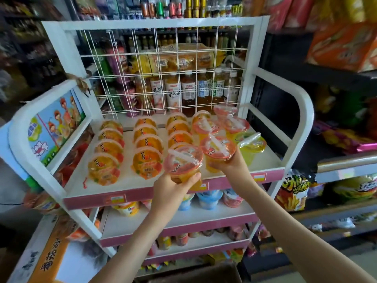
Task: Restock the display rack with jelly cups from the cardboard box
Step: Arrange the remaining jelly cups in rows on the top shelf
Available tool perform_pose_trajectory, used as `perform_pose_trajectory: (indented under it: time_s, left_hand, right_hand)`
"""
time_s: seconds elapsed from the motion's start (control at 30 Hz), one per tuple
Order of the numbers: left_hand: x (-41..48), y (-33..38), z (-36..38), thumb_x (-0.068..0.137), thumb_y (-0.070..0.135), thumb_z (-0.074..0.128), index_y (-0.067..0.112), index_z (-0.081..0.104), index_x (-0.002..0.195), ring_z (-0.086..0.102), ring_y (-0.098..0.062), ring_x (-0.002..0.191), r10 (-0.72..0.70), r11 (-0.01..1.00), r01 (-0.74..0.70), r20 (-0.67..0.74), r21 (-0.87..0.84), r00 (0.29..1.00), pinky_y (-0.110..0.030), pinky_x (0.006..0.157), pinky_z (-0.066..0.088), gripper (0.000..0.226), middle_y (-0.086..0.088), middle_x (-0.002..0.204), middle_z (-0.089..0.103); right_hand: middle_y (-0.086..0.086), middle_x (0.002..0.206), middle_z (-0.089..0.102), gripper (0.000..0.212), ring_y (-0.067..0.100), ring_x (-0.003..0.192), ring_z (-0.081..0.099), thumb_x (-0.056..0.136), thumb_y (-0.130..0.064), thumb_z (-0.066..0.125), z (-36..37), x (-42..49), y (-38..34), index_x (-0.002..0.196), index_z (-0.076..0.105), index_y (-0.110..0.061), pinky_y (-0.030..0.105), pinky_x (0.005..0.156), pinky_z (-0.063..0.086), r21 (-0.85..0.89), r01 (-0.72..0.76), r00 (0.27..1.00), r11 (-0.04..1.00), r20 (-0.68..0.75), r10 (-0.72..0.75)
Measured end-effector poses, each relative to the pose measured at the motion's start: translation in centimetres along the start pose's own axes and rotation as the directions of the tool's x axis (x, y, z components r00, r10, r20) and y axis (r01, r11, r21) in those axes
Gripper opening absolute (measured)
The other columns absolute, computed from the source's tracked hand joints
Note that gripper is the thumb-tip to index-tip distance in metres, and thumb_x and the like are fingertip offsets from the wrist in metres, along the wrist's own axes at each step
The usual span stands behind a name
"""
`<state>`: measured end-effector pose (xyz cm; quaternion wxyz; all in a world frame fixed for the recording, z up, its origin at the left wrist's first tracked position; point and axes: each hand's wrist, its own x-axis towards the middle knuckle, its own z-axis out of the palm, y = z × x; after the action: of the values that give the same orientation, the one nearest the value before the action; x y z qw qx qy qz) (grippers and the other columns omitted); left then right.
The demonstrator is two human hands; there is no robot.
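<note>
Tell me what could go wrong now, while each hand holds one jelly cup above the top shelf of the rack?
1. The left hand holds the left cup by its lower part, over the front edge of the shelf; a loose grip might drop it to the floor.
2. The right cup, in the right hand, is close to the yellow cup and the stacked cups behind; a bump could topple them.

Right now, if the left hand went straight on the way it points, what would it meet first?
Probably the nearest orange jelly cup of the third row, lying just beyond the pink-lidded cup the left hand holds. Depth is unclear, though.
</note>
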<state>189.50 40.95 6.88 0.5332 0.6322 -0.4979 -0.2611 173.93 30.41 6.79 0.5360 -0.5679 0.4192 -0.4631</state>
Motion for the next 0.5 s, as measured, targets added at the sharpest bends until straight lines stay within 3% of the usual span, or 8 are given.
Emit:
perform_pose_trajectory:
  time_s: [0.13,0.33,0.5]
  left_hand:
    - [1.2,0.4,-0.1,0.077,0.034,0.076,0.031,0.072,0.085,0.064,0.008,0.082,0.032,0.999,-0.033,-0.065,-0.020,0.997,-0.005,0.072,0.045,0.010,0.018,0.082,0.073]
    - [2.3,1.0,0.9,0.075,0.037,0.076,0.020,0.074,0.090,0.064,0.006,0.082,0.054,0.998,-0.051,-0.109,0.027,0.993,-0.002,0.068,0.042,0.022,0.014,0.082,0.073]
    - [2.7,1.2,2.0,0.064,0.066,0.070,0.016,0.069,0.105,0.065,-0.001,0.090,0.087,0.996,-0.082,-0.124,0.042,0.988,-0.006,0.073,0.045,0.065,0.007,0.093,0.072]
  right_hand:
    - [0.006,0.106,0.070,0.065,0.023,0.097,0.067,0.061,0.002,0.081,0.3,2.3,0.9,0.120,0.057,-0.011,0.032,0.072,0.057,-0.070,-0.028,0.999,0.997,0.025,0.030]
    - [0.003,0.111,0.069,0.075,0.022,0.102,0.066,0.057,-0.008,0.085,-0.5,3.8,1.6,0.125,0.054,-0.016,0.042,0.082,0.058,-0.103,-0.075,0.994,0.992,0.068,0.083]
    - [0.001,0.115,0.066,0.063,0.021,0.108,0.062,0.071,0.000,0.076,-0.6,2.9,1.1,0.127,0.052,-0.015,0.040,0.092,0.053,-0.202,-0.098,0.982,0.974,0.142,0.128]
